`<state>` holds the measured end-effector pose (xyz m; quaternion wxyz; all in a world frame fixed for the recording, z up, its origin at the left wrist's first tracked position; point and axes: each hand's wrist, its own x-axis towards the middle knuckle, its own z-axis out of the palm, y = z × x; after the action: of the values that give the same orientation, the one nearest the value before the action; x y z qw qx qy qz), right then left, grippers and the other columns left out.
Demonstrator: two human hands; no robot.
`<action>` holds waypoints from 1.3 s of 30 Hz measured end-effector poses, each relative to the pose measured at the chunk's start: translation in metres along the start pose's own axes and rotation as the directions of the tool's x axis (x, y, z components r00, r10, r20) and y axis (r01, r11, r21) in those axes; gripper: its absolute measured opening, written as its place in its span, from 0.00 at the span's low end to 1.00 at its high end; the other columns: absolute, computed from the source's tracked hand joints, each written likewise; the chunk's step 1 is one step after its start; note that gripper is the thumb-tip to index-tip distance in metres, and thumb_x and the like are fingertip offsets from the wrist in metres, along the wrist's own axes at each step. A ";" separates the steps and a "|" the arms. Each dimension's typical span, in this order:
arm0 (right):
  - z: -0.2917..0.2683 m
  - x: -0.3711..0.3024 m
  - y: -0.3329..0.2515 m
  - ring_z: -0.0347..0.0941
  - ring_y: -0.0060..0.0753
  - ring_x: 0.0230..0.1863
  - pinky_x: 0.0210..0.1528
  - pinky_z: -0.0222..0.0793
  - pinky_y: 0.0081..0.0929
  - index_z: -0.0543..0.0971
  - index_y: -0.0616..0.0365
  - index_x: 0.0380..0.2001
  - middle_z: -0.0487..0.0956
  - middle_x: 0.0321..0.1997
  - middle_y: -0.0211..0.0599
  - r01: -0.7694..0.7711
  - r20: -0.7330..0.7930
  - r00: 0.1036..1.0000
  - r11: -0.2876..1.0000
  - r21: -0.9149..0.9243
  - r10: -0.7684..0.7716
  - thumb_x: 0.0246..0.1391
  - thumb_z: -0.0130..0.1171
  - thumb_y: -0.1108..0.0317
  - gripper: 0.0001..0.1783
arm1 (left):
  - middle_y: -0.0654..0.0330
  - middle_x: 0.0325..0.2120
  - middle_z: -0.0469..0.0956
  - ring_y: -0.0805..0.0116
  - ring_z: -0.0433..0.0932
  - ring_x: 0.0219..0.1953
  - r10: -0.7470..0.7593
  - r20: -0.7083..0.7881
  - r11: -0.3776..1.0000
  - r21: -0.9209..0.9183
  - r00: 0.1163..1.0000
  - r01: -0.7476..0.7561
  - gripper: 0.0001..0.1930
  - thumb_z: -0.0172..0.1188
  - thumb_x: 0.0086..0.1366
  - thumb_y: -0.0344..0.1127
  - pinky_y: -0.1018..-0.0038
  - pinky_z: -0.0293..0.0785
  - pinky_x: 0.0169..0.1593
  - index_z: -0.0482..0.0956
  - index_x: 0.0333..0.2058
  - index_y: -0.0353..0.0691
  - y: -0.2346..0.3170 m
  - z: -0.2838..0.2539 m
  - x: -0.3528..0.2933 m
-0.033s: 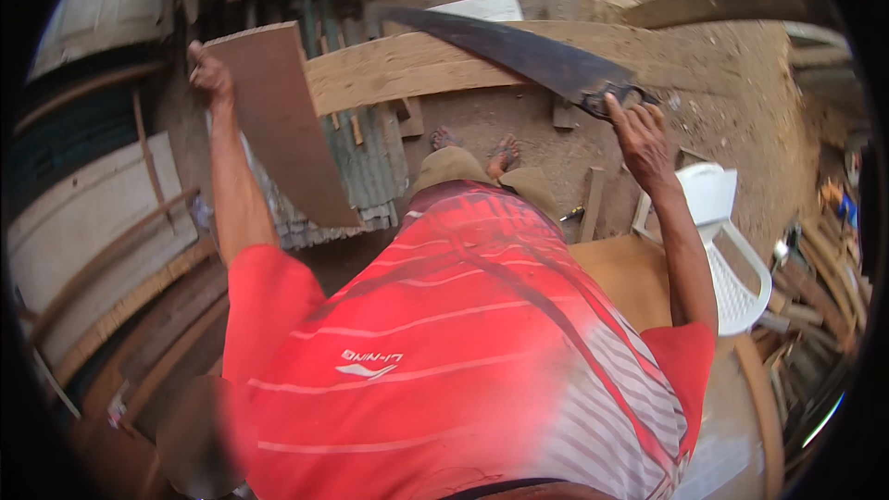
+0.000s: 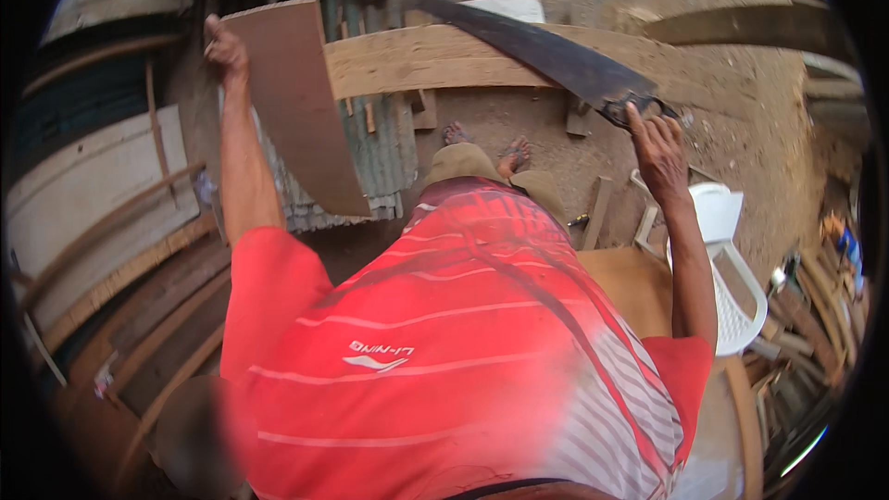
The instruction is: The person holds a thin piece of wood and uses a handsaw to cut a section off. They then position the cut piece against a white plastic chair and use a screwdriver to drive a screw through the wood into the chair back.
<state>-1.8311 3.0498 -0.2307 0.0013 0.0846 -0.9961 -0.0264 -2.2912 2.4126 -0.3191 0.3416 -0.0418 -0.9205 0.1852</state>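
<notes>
The person's left hand (image 2: 226, 48) was closed on a brown board (image 2: 296, 116). It held the board near its top left corner, out in front and off to the left. The board was wide and flat, and its low end came to a point.

The right hand (image 2: 658, 150) was wrapped around the dark handle (image 2: 639, 111) of a big saw (image 2: 546, 56). The saw's blade slanted up and to the left, across a long pale plank (image 2: 417, 60). It was hard to tell if the blade touched the plank. The brown board and the saw were well apart.

The right end of the board hid part of the plank. Wavy metal sheets (image 2: 384, 153) lay low down, just to the right of the board. The person wore a red shirt (image 2: 417, 315) with thin white stripes, and two feet (image 2: 516, 156) stood on the dirt. A white plastic chair (image 2: 739, 324) was near the right arm, with a messy pile of wood (image 2: 815, 324) past it. A curved piece of wood (image 2: 755, 28) stuck out at the top right.
</notes>
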 end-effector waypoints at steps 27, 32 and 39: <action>-0.041 0.156 -0.243 0.75 0.24 0.27 0.31 0.79 0.24 0.81 0.68 0.37 0.80 0.34 0.38 -0.253 0.394 0.912 -0.599 0.760 0.115 0.65 0.54 0.47 0.28 | 0.45 0.31 0.78 0.52 0.77 0.35 0.285 0.129 0.443 -0.897 0.950 -0.011 0.28 0.57 0.65 0.61 0.59 0.72 0.41 0.78 0.30 0.35 0.217 -0.314 0.091; -0.042 0.153 -0.199 0.79 0.25 0.30 0.33 0.81 0.23 0.81 0.69 0.37 0.82 0.31 0.41 -0.083 0.385 0.855 -0.641 0.763 0.348 0.67 0.53 0.51 0.26 | 0.58 0.18 0.74 0.67 0.73 0.20 0.119 -0.222 0.102 -0.967 0.968 -0.234 0.20 0.55 0.73 0.47 0.73 0.65 0.25 0.80 0.30 0.35 0.196 -0.344 0.063; 0.000 0.131 -0.137 0.81 0.30 0.32 0.34 0.79 0.29 0.81 0.73 0.32 0.82 0.27 0.48 -0.186 0.401 0.734 -0.405 0.895 0.549 0.67 0.52 0.54 0.26 | 0.59 0.25 0.72 0.67 0.67 0.23 0.531 0.142 0.272 -0.962 0.836 -0.009 0.29 0.75 0.53 0.50 0.71 0.66 0.29 0.79 0.48 0.37 0.224 -0.368 -0.061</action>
<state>-1.9367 2.8931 -0.2378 0.0635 -0.2946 -0.5794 0.7573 -2.0189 2.7232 -0.1829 -0.0037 -0.3496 -0.8806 -0.3198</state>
